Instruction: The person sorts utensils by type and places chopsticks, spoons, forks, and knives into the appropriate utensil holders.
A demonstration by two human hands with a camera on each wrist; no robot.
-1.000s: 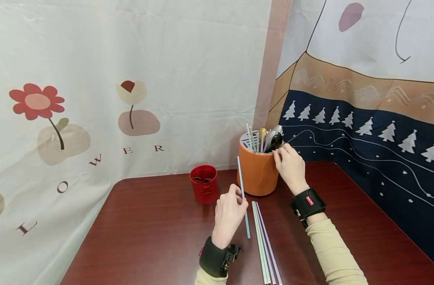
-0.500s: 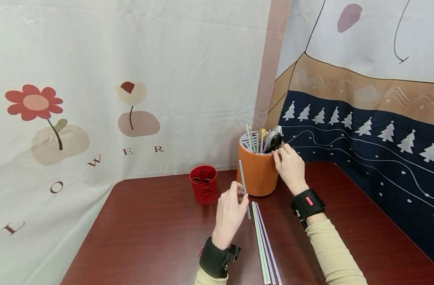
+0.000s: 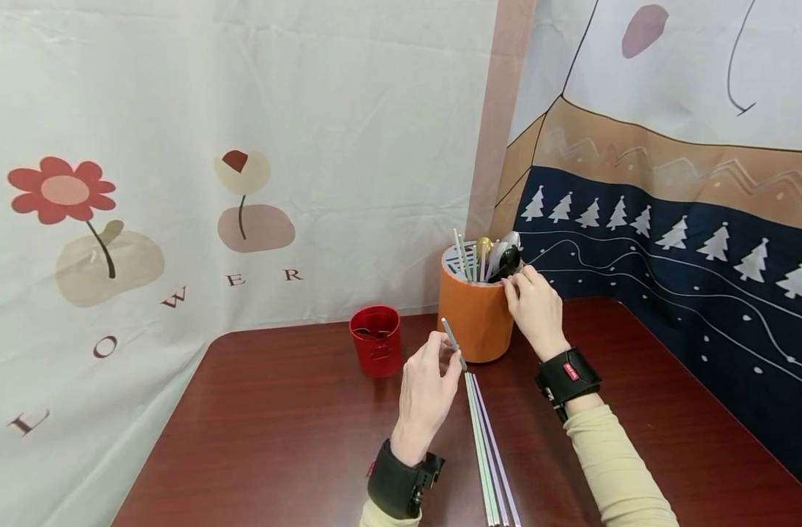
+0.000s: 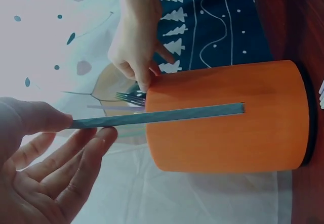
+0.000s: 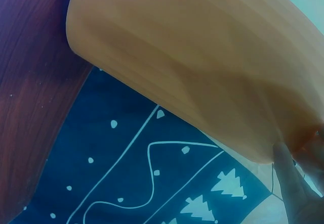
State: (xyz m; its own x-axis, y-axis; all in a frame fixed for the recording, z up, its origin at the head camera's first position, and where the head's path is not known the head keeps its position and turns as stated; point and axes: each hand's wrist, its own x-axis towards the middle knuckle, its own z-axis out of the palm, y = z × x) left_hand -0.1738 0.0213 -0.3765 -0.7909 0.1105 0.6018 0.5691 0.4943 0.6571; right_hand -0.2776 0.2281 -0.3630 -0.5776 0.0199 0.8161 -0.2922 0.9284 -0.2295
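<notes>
My left hand [image 3: 424,388] pinches a blue-grey chopstick [image 4: 167,116] between thumb and fingertips, in front of an orange utensil holder [image 3: 475,322]. In the left wrist view, the chopstick overlaps the holder's side. My right hand [image 3: 536,307] grips the holder's rim on the right, its fingertips close to a black spoon [image 3: 508,260]. Several chopsticks [image 3: 462,256], a gold spoon [image 3: 484,247] and a silver spoon [image 3: 511,240] stand in the holder. On the table, a row of green and purple chopsticks [image 3: 489,454] lies between my forearms.
A red cup [image 3: 376,341] with dark items inside stands left of the holder on the brown table [image 3: 276,424]. A pale printed cloth [image 3: 348,146] hangs behind. Another cloth with a dark blue band of trees [image 3: 691,293] hangs along the right side.
The chopstick in my left hand has tilted, so it looks much shorter in the head view, its lower end swung up and away. My right hand has stayed at the rim.
</notes>
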